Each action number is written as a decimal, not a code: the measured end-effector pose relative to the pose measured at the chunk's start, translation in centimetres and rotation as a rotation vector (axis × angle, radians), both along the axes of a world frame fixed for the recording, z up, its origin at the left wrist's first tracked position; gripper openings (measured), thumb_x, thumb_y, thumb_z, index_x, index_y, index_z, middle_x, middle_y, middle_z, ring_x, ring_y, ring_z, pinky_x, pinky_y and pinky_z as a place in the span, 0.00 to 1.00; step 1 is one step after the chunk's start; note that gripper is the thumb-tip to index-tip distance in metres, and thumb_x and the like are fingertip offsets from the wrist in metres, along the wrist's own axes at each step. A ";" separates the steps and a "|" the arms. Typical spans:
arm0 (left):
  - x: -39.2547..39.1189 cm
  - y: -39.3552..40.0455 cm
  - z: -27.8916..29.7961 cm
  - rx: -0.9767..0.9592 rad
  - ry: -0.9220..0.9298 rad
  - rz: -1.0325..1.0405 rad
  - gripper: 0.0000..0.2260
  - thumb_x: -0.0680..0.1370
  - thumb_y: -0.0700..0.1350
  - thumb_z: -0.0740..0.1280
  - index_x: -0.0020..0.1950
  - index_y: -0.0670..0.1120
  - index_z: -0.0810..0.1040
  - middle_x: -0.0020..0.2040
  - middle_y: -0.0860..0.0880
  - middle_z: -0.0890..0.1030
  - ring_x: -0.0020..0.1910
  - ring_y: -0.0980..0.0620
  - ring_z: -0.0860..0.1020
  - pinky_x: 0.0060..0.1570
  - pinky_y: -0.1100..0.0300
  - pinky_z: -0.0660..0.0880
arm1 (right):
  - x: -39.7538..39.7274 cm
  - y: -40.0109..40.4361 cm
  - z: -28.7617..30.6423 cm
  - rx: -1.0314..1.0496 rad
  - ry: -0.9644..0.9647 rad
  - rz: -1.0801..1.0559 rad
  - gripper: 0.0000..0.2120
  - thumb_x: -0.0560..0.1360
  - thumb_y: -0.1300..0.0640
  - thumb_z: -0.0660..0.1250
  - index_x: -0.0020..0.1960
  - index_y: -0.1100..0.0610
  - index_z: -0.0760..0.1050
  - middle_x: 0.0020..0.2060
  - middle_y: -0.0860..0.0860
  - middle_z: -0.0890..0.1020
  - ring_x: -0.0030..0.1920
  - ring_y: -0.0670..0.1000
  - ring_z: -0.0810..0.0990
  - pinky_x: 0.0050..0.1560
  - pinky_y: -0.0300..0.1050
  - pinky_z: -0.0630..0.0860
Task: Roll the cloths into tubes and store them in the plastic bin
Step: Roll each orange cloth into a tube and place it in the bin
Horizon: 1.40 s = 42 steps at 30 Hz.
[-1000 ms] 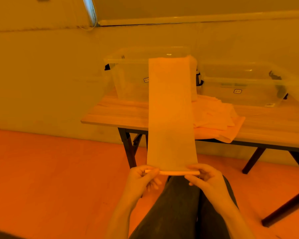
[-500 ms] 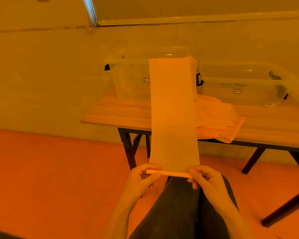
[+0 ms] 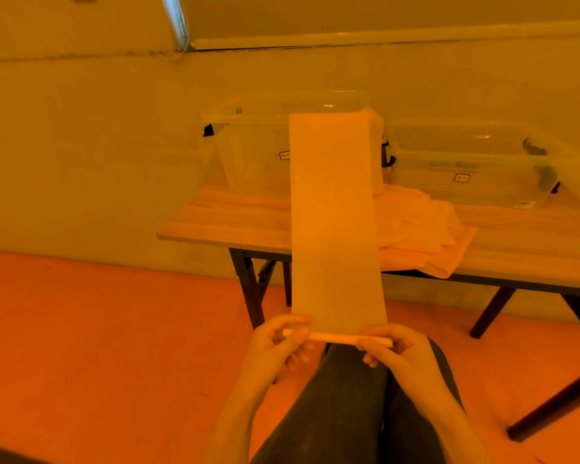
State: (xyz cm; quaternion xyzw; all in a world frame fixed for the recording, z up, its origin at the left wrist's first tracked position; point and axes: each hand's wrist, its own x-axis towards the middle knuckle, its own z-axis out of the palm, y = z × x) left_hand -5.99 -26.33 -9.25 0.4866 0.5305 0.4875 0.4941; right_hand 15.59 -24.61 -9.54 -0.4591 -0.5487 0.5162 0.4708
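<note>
Blocking much of the wooden table (image 3: pixel 235 217), a long flat cloth strip (image 3: pixel 332 212) stretches up from the knees. Behind it on the table stand two clear plastic bins (image 3: pixel 255 145), (image 3: pixel 476 169), beside soft piled cloths (image 3: pixel 419 229). Left hand (image 3: pixel 275 346) and right hand (image 3: pixel 406 354) pinch its thin rolled near edge.

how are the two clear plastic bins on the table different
The taller clear plastic bin on the left rises well above the shallower clear plastic bin on the right. The left bin is partly hidden behind the long folded cloth strip that both hands are rolling; the right bin shows whole. The left bin stands near the wooden table's left end, the right one further along. Both are see-through, bear a small label and look empty.
</note>
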 end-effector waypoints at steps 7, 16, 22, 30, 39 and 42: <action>0.2 -0.1 0.1 0.011 -0.011 -0.049 0.05 0.76 0.38 0.66 0.50 0.41 0.80 0.37 0.43 0.84 0.30 0.50 0.80 0.27 0.64 0.73 | 0.0 0.0 0.1 -0.023 0.065 -0.027 0.03 0.73 0.70 0.67 0.44 0.67 0.79 0.35 0.60 0.84 0.33 0.52 0.83 0.32 0.39 0.78; 0.3 0.1 0.2 -0.014 0.028 -0.042 0.06 0.77 0.41 0.65 0.46 0.40 0.80 0.36 0.43 0.84 0.28 0.51 0.80 0.23 0.65 0.69 | 0.1 0.1 -0.1 -0.032 0.103 -0.059 0.09 0.68 0.73 0.71 0.45 0.63 0.79 0.35 0.59 0.84 0.35 0.55 0.84 0.33 0.38 0.78; 0.4 -0.1 0.5 0.029 -0.002 -0.062 0.09 0.74 0.36 0.68 0.54 0.43 0.79 0.39 0.47 0.84 0.34 0.53 0.81 0.28 0.64 0.73 | 0.1 0.3 -0.3 -0.016 0.041 -0.035 0.03 0.73 0.69 0.67 0.42 0.67 0.78 0.32 0.60 0.83 0.29 0.53 0.80 0.29 0.39 0.75; 0.2 0.5 0.6 0.003 0.024 -0.057 0.06 0.77 0.42 0.65 0.49 0.41 0.80 0.38 0.42 0.84 0.31 0.49 0.81 0.25 0.65 0.72 | 0.2 0.6 0.4 -0.005 0.084 -0.026 0.09 0.69 0.72 0.70 0.47 0.63 0.79 0.37 0.59 0.84 0.37 0.53 0.84 0.33 0.40 0.79; -0.2 1.3 1.7 -0.003 -0.004 -0.141 0.11 0.73 0.45 0.68 0.54 0.46 0.79 0.43 0.44 0.84 0.38 0.49 0.82 0.28 0.65 0.73 | 0.3 1.5 1.1 0.000 0.020 0.010 0.02 0.72 0.68 0.69 0.44 0.67 0.79 0.34 0.60 0.84 0.30 0.53 0.81 0.30 0.39 0.77; -0.2 1.4 1.6 -0.001 0.004 -0.150 0.07 0.74 0.41 0.68 0.52 0.46 0.81 0.41 0.43 0.84 0.35 0.49 0.81 0.28 0.65 0.73 | 0.4 1.6 1.0 -0.031 0.016 0.019 0.03 0.72 0.67 0.68 0.43 0.67 0.78 0.34 0.60 0.84 0.33 0.55 0.83 0.30 0.39 0.77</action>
